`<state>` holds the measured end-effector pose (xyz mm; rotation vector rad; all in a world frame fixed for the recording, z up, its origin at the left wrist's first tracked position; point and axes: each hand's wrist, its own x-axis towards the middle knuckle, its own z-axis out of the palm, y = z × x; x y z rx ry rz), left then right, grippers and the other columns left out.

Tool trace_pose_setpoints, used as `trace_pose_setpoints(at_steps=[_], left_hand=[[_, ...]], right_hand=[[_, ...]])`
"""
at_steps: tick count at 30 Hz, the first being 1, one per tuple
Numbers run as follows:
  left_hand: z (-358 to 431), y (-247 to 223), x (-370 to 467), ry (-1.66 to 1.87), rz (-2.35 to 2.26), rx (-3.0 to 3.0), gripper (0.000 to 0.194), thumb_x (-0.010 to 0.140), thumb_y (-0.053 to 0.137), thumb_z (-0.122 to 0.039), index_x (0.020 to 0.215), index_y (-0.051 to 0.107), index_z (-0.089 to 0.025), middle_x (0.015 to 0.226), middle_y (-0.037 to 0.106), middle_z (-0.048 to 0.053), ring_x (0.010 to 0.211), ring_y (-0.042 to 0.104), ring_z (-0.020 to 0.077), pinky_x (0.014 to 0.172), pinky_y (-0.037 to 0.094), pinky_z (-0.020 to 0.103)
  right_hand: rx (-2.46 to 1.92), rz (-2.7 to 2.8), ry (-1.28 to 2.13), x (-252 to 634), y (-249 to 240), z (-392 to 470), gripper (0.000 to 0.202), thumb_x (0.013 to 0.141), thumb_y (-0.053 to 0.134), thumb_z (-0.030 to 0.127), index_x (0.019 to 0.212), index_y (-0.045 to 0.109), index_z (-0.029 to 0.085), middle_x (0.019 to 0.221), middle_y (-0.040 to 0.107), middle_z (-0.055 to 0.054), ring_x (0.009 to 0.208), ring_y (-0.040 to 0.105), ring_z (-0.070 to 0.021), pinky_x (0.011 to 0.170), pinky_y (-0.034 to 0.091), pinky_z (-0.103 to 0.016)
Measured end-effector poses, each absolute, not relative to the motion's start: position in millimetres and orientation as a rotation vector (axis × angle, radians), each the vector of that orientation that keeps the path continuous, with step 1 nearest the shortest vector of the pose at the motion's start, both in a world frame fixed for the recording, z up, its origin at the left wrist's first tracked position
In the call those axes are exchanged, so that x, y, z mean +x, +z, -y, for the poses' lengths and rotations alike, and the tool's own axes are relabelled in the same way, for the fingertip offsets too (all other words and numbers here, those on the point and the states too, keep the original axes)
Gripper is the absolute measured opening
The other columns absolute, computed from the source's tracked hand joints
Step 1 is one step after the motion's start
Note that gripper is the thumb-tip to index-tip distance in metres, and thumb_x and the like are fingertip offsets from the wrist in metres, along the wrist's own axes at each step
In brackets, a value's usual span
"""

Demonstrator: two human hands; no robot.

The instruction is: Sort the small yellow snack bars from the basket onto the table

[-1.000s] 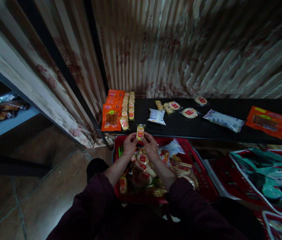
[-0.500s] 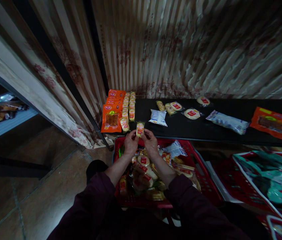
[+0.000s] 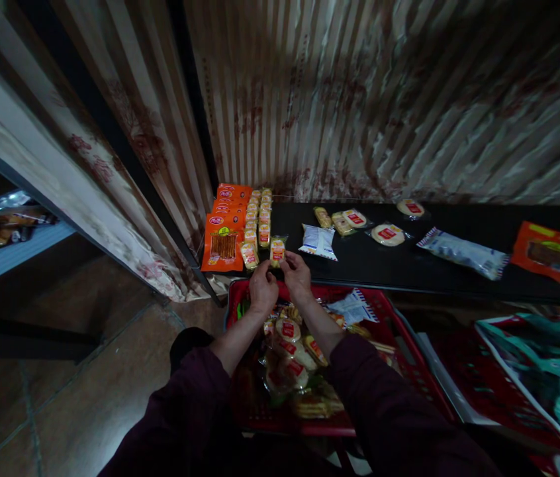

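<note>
A small yellow snack packet (image 3: 277,251) with a red and white label is pinched by its lower end between both hands, at the front of the black shelf (image 3: 359,265). My left hand (image 3: 263,289) is closed at its lower left corner. On the lower right, my right hand (image 3: 296,274) grips it with thumb and fingers. Left of it run two rows of similar small packets (image 3: 264,228), then a column of orange snack bags (image 3: 224,244). Below my forearms is a red basket (image 3: 394,318) filled with mixed wrapped snacks, round crackers (image 3: 288,329) among them.
Along the shelf lie a white pouch (image 3: 318,241), round wrapped crackers (image 3: 388,234), a long blue-white bag (image 3: 463,253) and another orange bag. Another basket with teal packages (image 3: 553,351) stands at lower right. A dark post (image 3: 190,99) and striped curtain border the shelf.
Both hands have carried the small packet forward, from over the shelf's front edge to beside the rows of packets. The view has shifted slightly.
</note>
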<state>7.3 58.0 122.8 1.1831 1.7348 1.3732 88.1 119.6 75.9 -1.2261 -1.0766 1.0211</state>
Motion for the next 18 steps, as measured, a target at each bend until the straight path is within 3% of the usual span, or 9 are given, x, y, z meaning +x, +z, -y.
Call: trace_pose_setpoints(at_steps=[8, 18], left_hand=[[-68, 121, 8, 1.436, -1.664, 1.096, 0.036, 0.077, 0.049, -0.006, 0.107, 0.067, -0.016, 0.129, 0.058, 0.010, 0.126, 0.048, 0.0210, 0.114, 0.028, 0.036], [-75, 122, 4, 1.391, -1.635, 1.069, 0.037, 0.086, 0.047, -0.020, 0.120, 0.060, -0.014, 0.136, 0.053, 0.011, 0.131, 0.043, 0.0211, 0.115, 0.025, 0.034]], right_hand=[[-1.302, 1.139, 0.985, 82, 72, -134, 0.032, 0.069, 0.060, 0.037, 0.097, 0.063, 0.021, 0.098, 0.070, -0.005, 0.090, 0.064, -0.0199, 0.088, 0.050, -0.039], [-1.361, 1.224, 0.915, 75, 71, -147, 0.025, 0.071, 0.059, 0.035, 0.092, 0.062, 0.022, 0.095, 0.070, -0.005, 0.089, 0.065, -0.0201, 0.088, 0.049, -0.038]])
